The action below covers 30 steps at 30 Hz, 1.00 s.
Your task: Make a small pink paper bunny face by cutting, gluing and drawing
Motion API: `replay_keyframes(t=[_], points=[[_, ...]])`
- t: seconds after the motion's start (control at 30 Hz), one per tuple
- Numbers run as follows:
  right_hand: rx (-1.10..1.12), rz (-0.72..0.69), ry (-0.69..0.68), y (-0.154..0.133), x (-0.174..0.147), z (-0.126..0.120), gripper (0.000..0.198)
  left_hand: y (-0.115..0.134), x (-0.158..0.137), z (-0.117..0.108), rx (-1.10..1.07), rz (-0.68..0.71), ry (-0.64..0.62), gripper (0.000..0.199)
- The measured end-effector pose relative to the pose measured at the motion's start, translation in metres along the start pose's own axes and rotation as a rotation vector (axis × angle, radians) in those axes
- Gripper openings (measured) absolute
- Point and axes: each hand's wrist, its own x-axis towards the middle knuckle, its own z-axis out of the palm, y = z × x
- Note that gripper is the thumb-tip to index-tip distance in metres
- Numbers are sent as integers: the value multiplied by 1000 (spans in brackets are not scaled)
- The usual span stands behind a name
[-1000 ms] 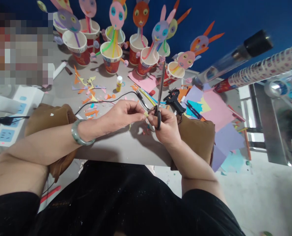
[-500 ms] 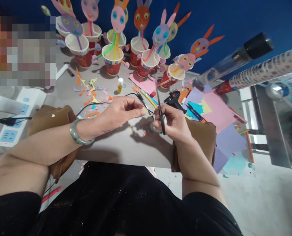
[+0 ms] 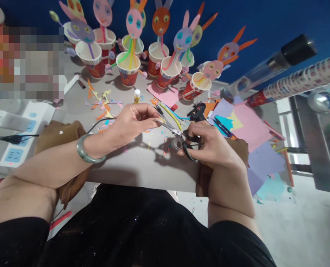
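Note:
My right hand (image 3: 210, 142) has its fingers through the black handles of a pair of scissors (image 3: 173, 129). The blades are parted a little and point left, to the fingertips of my left hand (image 3: 137, 120). Thumb and forefinger of that hand pinch a small pale-yellow piece of paper (image 3: 161, 120), mostly hidden by fingers and blades. Below the blades lies a roll of clear tape (image 3: 177, 143) on the table. A yellow-green stick (image 3: 174, 115) and a black glue gun (image 3: 197, 111) rest just beyond my hands.
Paper cups with rabbit-faced figures (image 3: 128, 72) stand along the blue wall. Coloured paper scraps (image 3: 105, 97) and a glue stick (image 3: 137, 96) lie at middle left. A power strip (image 3: 28, 129) is at left, paper sheets (image 3: 250, 126) at right, with a long cup stack (image 3: 298, 79) behind.
The scissors have swung from upright to pointing left, and their blades are now at the paper in my left hand. My right hand has turned and shifted right; my left hand moved little.

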Motion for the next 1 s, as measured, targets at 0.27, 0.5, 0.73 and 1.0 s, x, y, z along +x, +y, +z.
replay_keyframes(t=[0.27, 0.5, 0.73, 1.0], points=[[11, 41, 7, 2, -3, 0, 43, -2, -1, -1, 98, -2, 14, 15], [13, 54, -3, 3, -4, -1, 42, -1, -3, -2, 130, 32, 0, 10], [4, 62, -4, 3, -5, -2, 44, 2, -4, -2, 169, 42, -11, 14], [-5, 59, -3, 6, -7, -3, 41, 3, -4, -2, 180, 64, -23, 11]])
